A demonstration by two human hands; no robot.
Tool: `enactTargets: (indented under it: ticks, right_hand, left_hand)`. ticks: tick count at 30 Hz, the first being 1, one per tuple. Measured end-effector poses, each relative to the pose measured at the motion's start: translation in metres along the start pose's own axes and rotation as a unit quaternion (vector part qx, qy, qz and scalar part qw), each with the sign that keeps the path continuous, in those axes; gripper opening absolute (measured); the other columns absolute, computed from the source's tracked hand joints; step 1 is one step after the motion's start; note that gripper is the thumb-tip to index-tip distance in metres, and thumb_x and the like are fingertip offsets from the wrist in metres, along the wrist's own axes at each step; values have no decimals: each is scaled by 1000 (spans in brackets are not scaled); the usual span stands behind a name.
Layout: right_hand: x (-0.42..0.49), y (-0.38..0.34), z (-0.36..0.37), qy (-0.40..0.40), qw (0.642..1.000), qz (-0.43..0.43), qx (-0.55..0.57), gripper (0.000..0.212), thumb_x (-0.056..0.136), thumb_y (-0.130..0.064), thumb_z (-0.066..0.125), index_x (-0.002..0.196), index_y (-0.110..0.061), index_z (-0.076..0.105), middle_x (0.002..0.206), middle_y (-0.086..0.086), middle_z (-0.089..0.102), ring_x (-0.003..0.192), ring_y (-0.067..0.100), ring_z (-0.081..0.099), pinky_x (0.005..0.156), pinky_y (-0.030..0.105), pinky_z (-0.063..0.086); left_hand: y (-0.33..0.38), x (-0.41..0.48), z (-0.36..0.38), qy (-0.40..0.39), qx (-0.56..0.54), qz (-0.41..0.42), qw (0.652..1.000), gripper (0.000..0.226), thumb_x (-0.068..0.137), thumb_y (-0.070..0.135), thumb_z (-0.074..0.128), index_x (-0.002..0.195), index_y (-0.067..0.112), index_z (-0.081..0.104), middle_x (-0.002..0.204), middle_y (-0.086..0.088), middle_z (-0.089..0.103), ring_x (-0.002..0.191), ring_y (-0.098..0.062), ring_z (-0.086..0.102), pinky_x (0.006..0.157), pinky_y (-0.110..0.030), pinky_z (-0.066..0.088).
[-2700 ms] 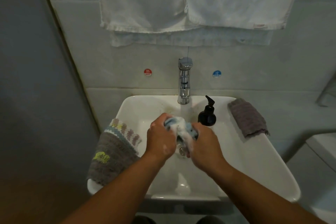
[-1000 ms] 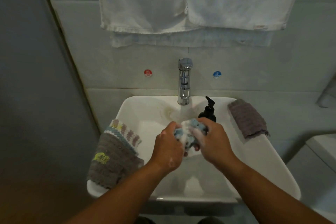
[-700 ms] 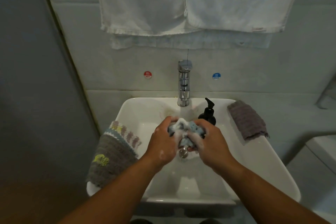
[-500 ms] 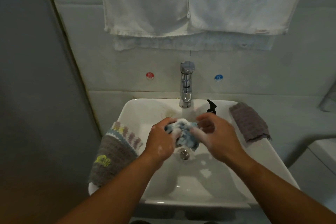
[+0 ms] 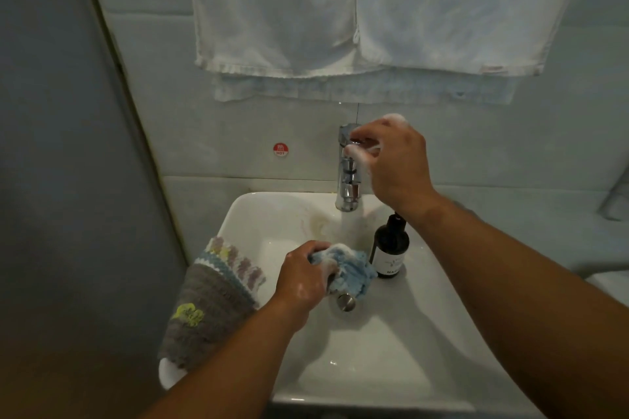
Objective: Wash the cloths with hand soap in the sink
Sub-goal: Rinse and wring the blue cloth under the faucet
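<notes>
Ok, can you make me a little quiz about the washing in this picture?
1. True or false: the left hand grips the blue cloth over the sink.
2. The right hand holds: A) a toothbrush, B) the tap, C) a cup.
3. Fill in: the grey cloth hangs over the sink's ___ rim.
Key: 1 true; 2 B; 3 left.

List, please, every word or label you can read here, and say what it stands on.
"HOT": red round sticker on the wall, left of the tap; the mark above it is too small to read.
"HA", then unclear letters: label of the dark soap bottle; its finer print is blurred.
</notes>
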State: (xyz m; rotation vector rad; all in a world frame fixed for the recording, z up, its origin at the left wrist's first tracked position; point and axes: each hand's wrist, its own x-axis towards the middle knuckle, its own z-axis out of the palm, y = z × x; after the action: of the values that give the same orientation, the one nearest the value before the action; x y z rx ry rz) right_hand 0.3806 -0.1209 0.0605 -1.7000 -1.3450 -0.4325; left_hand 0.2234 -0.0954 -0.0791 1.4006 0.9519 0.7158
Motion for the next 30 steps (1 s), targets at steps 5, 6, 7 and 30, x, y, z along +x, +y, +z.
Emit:
enactTargets:
  ticks: [5, 6, 7, 30]
  right_hand:
    - [3, 1, -1, 10, 1000, -21, -21, 19, 88, -31, 77, 102, -20, 79, 96, 0, 68, 80, 4, 55, 73, 1, 38]
    - [4, 2, -1, 8, 999, -24, -26, 19, 88, -31, 76, 103, -20, 79, 96, 0, 69, 80, 3, 55, 71, 0, 35]
    - [5, 2, -1, 8, 999, -28, -29, 19, 88, -31, 76, 103, -20, 79, 95, 0, 69, 80, 4, 55, 70, 0, 34]
    - [24, 0, -2, 22, 999, -23, 0, 12, 86, -29, 77, 95, -21, 81, 87, -2, 70, 81, 7, 59, 73, 4, 36]
  left_hand:
    - [-1, 1, 0, -15, -20, -6, 1000, 27, 94, 1, 64, 95, 27, 71, 101, -6, 69, 88, -22, 72, 70, -37, 65]
    - [-2, 1, 1, -16, -18, -6, 1000, 27, 93, 0, 64, 96, 25, 72, 101, -7, 70, 88, -23, 72, 70, -39, 65]
    - [-2, 0, 1, -19, -11, -5, 1000, 26, 92, 1, 64, 97, 25, 73, 102, -8, 70, 88, -23, 73, 71, -40, 65]
    - [-14, 4, 2, -43, 66, 10, 997, 19, 96, 15, 65, 110, 28, 69, 111, -5, 69, 98, -22, 70, 77, -39, 65]
